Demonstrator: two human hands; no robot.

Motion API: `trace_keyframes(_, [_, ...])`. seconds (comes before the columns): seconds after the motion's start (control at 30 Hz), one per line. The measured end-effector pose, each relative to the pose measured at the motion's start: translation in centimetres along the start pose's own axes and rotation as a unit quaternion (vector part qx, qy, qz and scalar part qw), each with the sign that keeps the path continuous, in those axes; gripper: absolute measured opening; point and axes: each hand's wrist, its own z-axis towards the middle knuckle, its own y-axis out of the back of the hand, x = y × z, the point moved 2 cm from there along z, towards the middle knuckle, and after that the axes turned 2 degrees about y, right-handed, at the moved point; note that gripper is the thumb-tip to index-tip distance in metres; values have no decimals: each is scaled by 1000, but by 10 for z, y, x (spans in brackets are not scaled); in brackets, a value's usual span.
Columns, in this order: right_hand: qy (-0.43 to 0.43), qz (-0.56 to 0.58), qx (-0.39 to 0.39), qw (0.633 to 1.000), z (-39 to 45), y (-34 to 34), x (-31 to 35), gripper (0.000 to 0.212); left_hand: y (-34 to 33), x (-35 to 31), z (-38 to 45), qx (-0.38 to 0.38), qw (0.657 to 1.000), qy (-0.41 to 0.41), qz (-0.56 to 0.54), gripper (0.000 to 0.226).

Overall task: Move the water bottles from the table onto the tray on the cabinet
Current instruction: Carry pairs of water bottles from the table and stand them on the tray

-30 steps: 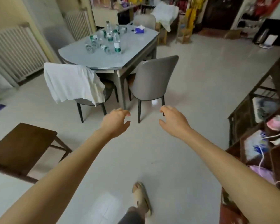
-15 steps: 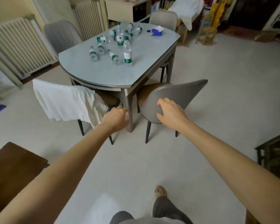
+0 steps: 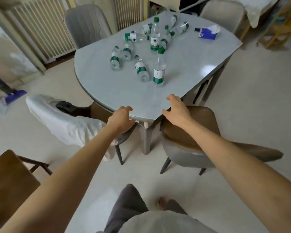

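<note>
Water bottles on table, well beyond both hands' empty fingers.

Bare forearms with no sleeves, dark grey trousers, light grey top at the bottom edge

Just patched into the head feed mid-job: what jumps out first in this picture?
A cluster of green-capped water bottles on the far half of the grey table, two upright, the rest on their sides. Nearer, the left hand and right hand reach over the table's near edge, both empty. A blue tissue box sits at the far right corner, and a white cloth drapes a chair on the left.
</note>
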Motion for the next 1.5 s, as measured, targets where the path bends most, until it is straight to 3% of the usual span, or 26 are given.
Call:
trace_keyframes(0.23, [-94,146,-22,985,147,-23,-23,69,-1,0,164,24,996,35,-82,59])
trace_keyframes(0.5, [-200,302,-127,923,280,-65,-29,90,8,6,311,80,982,53,-165,64])
trace_keyframes(0.63, [-235,336,-186,893,317,-72,-30,66,8,5,367,103,971,76,-201,68])
trace_keyframes(0.73, [-241,329,-197,892,338,-68,-31,51,6,2,405,93,959,111,-244,73])
trace_keyframes(0.87, [-261,307,-170,899,355,-69,-38,44,1,-10,456,63,932,194,-300,85])
trace_keyframes(0.97, [-304,317,-162,884,351,-80,-46,42,-5,-22,479,46,927,240,-286,92])
trace_keyframes(1.13, [-322,328,-161,873,350,-73,-54,41,-16,-28,481,61,957,196,-203,90])
trace_keyframes(1.23, [-320,341,-141,872,343,-67,-56,40,-18,-23,470,69,957,123,-253,86])
trace_keyframes(1.37, [-320,384,-112,859,320,-63,-57,40,-19,-9,426,103,889,144,-422,76])
trace_keyframes(1.5, [-310,414,-73,853,286,-58,-54,39,-18,1,381,165,819,196,-513,38])
